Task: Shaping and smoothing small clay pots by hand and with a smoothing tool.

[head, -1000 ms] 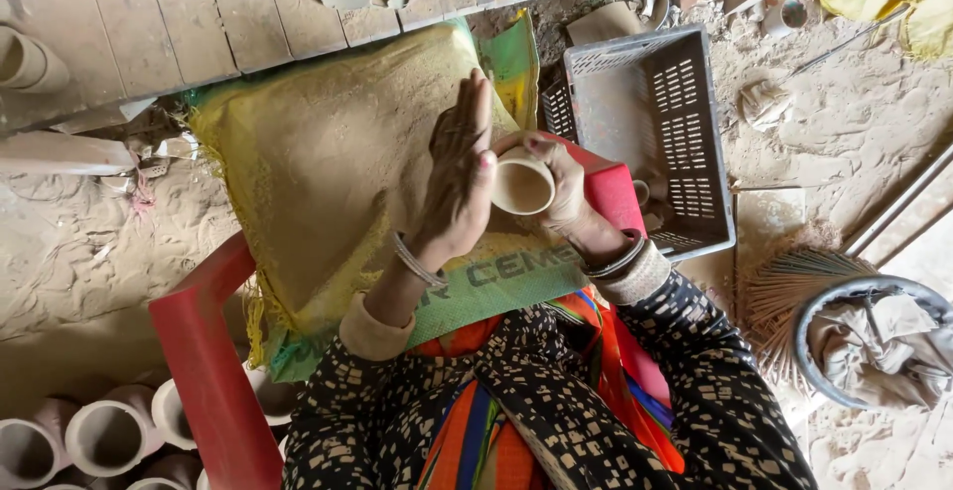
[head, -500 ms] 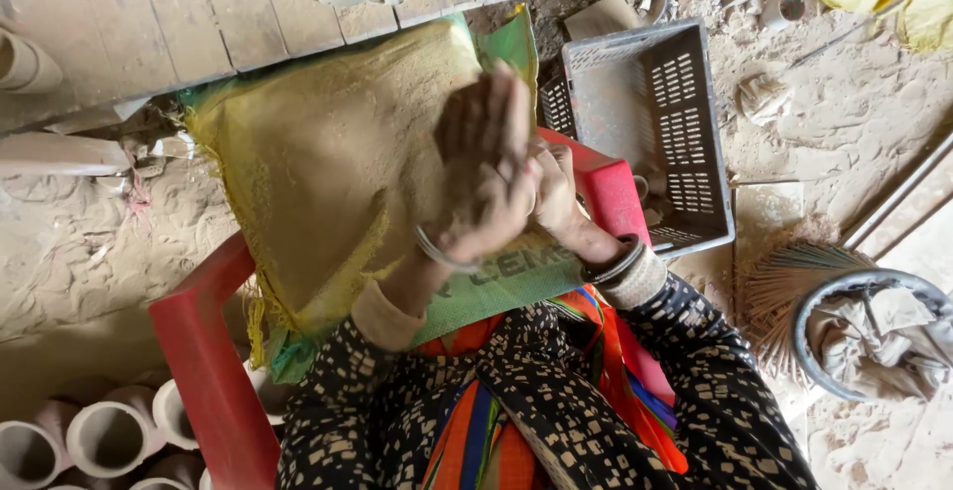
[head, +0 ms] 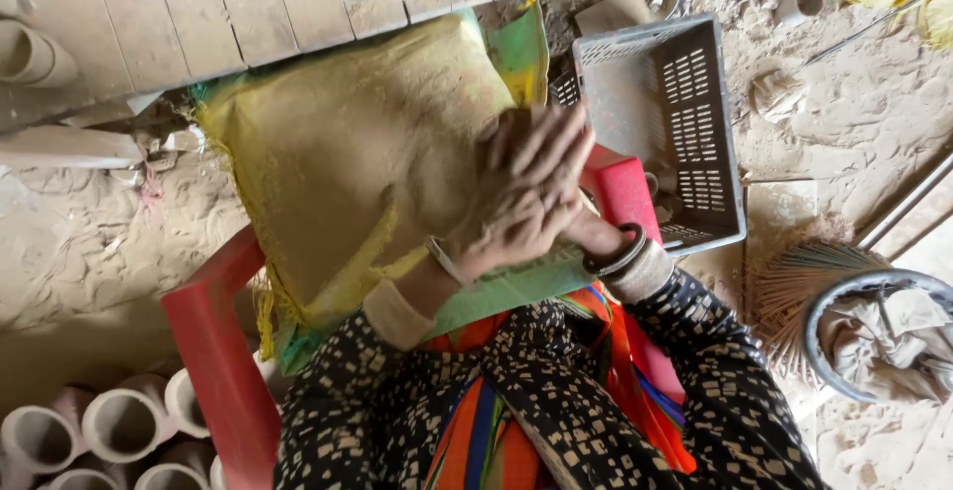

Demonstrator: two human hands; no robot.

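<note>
Both hands pressed together, left hand flat over right hand; whatever they enclose is hidden. Finished cups stand at 8 o'clock, crate at 2 seemingly unfilled.

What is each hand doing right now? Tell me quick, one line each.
Left hand: flat and open, fingers together, laid over the right hand.
Right hand: mostly hidden under the left; whether it holds anything cannot be told.

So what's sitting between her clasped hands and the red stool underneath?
In the head view, a dusty yellow-green sack lies spread over the red stool, right under both hands.
</note>
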